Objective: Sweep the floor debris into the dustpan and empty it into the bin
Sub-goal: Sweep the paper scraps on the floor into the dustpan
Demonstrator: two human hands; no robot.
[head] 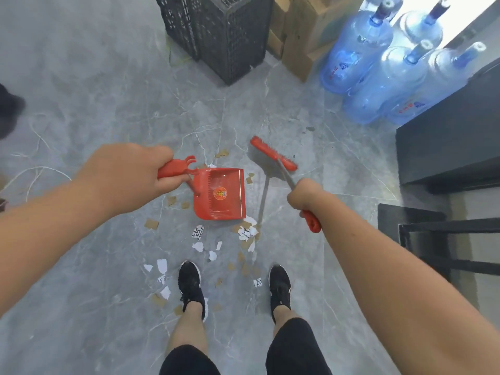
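My left hand (135,174) grips the red handle of a red dustpan (220,194), which hangs just above the grey floor with its open mouth toward my feet. My right hand (304,197) holds the broom (273,152) by its metal shaft and red grip; the red head with dark bristles is raised to the right of the pan. Torn white paper and brown cardboard scraps (247,234) lie scattered between the pan and my black shoes (190,286). The pan looks empty.
A black mesh bin (224,36) stands at the back, with cardboard boxes (300,36) beside it and several blue water jugs (378,71) to the right. A dark cabinet (449,142) and black metal frame (438,239) line the right side. Another person's dark shoe (9,109) shows at left.
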